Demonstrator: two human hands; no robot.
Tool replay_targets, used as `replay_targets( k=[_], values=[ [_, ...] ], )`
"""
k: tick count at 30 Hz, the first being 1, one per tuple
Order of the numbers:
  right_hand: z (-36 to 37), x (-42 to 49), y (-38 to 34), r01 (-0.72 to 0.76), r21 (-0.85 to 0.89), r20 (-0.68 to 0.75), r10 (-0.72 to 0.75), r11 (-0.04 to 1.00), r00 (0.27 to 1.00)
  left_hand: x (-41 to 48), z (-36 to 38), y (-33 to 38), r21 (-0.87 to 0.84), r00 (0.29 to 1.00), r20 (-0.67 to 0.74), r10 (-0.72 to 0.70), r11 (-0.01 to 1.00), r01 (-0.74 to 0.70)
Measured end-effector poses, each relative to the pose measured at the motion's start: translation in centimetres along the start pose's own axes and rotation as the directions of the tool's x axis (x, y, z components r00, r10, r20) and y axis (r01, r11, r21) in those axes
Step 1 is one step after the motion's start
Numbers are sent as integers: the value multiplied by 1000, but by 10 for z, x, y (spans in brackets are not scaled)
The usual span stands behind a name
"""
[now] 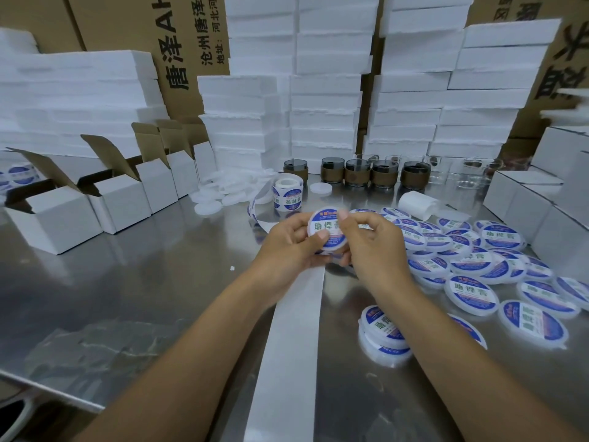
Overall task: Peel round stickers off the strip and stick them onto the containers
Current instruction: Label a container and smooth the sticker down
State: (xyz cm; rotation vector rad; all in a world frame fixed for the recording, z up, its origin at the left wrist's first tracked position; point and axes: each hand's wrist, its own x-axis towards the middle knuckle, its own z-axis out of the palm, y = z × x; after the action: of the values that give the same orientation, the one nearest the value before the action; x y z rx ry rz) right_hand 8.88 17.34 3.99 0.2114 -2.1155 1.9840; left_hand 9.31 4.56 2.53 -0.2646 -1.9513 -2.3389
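Containers already labelled (462, 247) crowd the table's (159, 282) right side. Left hand (287, 244) and right hand (369, 240) hold one container (334, 247) above mid-table, each grip curled round it, sticker (318, 225) on; blank discs (220, 193) beside the roll (287, 194) seem left to do.

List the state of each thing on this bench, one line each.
container: stickered, held by both hands.
left hand: grips the container.
right hand: pinches the container's upper edge.
sticker roll: partly unwound.
backing strip: bare, trailing toward the person.
white cartons: flaps open.
stickered containers: heaped on the right.
dark cups: upright in a row.
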Motion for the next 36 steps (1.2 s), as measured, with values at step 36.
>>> replay_targets(
  k=[36],
  values=[
    [-1,-1,1,144,-29,123,-139,989,983,1,-4,3,-73,997,-58,44,996,-48]
  ],
)
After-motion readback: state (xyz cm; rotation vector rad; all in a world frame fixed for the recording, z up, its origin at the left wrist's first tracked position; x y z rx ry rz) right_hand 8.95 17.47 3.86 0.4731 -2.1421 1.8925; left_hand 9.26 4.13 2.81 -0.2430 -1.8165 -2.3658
